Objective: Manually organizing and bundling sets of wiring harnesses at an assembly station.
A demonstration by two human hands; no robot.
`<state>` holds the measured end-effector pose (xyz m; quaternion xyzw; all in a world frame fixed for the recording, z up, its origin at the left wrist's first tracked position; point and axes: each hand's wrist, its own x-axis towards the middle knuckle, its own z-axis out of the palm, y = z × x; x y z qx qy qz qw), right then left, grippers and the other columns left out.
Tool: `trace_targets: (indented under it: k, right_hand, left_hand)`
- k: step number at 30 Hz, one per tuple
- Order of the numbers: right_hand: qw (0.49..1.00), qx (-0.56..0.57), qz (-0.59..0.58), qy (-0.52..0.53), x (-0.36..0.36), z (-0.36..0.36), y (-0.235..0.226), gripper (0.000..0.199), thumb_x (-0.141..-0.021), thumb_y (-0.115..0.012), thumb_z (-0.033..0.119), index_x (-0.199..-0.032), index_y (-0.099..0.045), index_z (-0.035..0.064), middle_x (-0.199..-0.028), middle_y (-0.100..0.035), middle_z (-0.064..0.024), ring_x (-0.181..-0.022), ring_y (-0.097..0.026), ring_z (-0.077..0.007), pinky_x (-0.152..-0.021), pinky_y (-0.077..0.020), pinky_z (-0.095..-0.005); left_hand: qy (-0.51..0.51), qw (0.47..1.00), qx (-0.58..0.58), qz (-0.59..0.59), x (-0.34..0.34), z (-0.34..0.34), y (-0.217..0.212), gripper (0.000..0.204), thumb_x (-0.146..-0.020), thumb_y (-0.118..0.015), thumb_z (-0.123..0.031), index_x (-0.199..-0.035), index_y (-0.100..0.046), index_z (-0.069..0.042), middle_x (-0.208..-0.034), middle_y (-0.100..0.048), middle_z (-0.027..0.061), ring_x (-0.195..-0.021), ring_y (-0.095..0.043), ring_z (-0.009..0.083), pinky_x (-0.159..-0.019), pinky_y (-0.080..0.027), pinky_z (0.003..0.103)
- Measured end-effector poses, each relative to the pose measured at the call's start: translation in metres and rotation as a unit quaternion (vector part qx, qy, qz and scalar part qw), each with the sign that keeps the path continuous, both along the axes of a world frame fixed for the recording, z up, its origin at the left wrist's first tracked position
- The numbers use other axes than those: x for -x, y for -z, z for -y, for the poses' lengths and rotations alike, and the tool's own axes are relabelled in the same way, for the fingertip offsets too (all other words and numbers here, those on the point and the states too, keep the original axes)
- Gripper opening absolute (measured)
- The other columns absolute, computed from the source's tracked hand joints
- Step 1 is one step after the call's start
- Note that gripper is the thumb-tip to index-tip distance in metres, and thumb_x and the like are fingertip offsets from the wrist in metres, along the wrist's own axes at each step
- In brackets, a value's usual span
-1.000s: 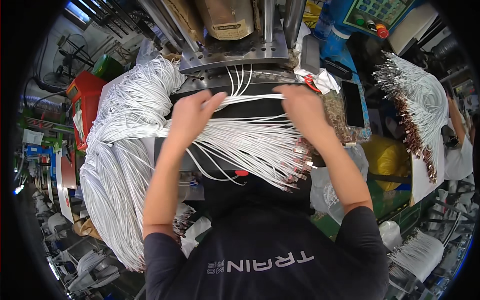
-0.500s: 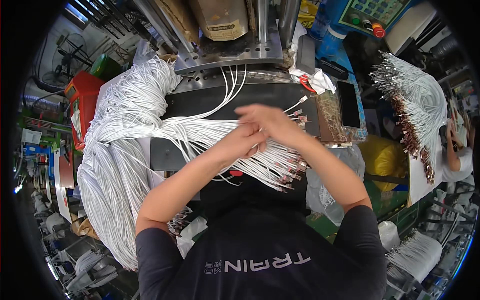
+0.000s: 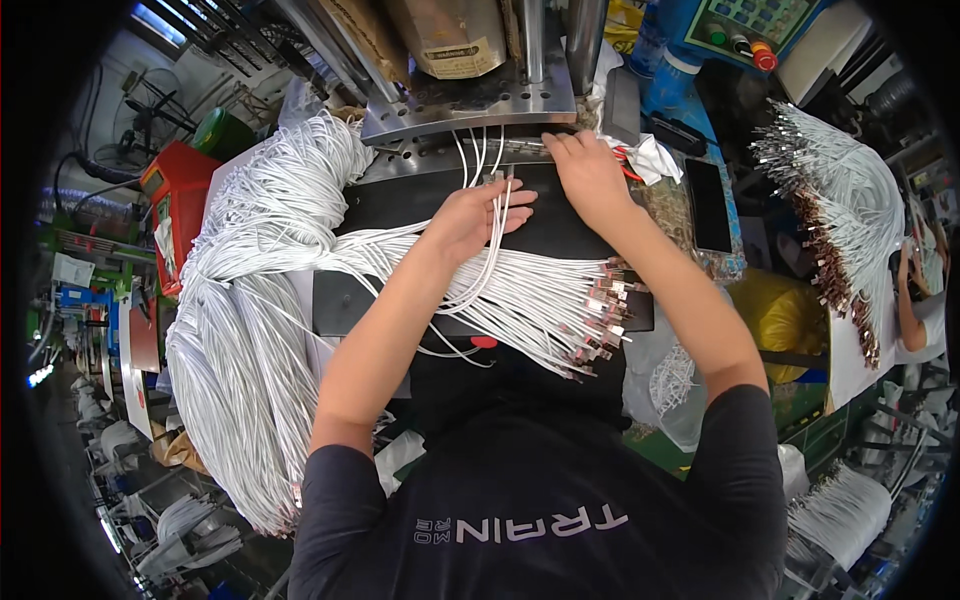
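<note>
While several slim white cables (image 3: 496, 235) rose above a fanned bundle of white cables (image 3: 530, 300) on the flat black tabletop (image 3: 375, 208), the left hand (image 3: 468, 218) kept a loosely closed grip on them. The right hand (image 3: 592, 178) reached the drilled grey steel plate (image 3: 405, 156); whether its grip held anything could not be told.

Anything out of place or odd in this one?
At least one white cable looks stray: it droops past the near edge of the black mat, away from the other ends of the fanned bundle.
</note>
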<state>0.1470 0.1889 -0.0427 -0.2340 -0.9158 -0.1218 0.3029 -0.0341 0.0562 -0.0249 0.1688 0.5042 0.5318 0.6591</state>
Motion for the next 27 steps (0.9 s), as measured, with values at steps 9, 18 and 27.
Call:
trace_targets:
  k: [9,18,27]
  right_hand:
    - [0.993,0.046,0.096,0.049,-0.007,0.029,0.013,0.038,-0.082,-0.065,0.015,-0.119,-0.065,0.0035,-0.105,-0.064,-0.0120,-0.090,-0.060,-0.0252,-0.074,-0.0498,-0.0358]
    - [0.596,0.785,-0.169,-0.014,-0.021,0.024,-0.011,0.039,-0.093,-0.050,0.017,-0.127,-0.064,0.0039,-0.095,-0.065,-0.0039,-0.066,-0.054,-0.0106,-0.053,-0.0409,-0.0255]
    - [0.688,0.691,-0.222,-0.013,-0.016,0.031,0.016,0.038,-0.095,-0.048,0.022,-0.120,-0.069,0.0025,-0.084,-0.072,-0.0096,-0.070,-0.066,-0.0150,-0.061,-0.0496,-0.0299]
  left_hand:
    - [0.027,0.999,-0.013,-0.035,-0.004,0.007,0.001,0.038,-0.101,-0.061,-0.027,-0.129,-0.057,-0.001,-0.114,-0.071,0.0162,-0.091,-0.070,0.0208,-0.080,-0.056,0.029]
    - [0.159,0.976,0.017,-0.146,-0.005,0.000,0.014,0.024,-0.094,-0.071,-0.025,-0.104,-0.071,-0.003,-0.084,-0.070,0.0027,-0.070,-0.063,0.0094,-0.064,-0.050,0.022]
    - [0.167,0.968,0.019,-0.186,-0.024,0.001,0.000,0.026,-0.093,-0.072,-0.026,-0.106,-0.073,-0.003,-0.080,-0.067,-0.0010,-0.070,-0.062,0.0077,-0.065,-0.049,0.020]
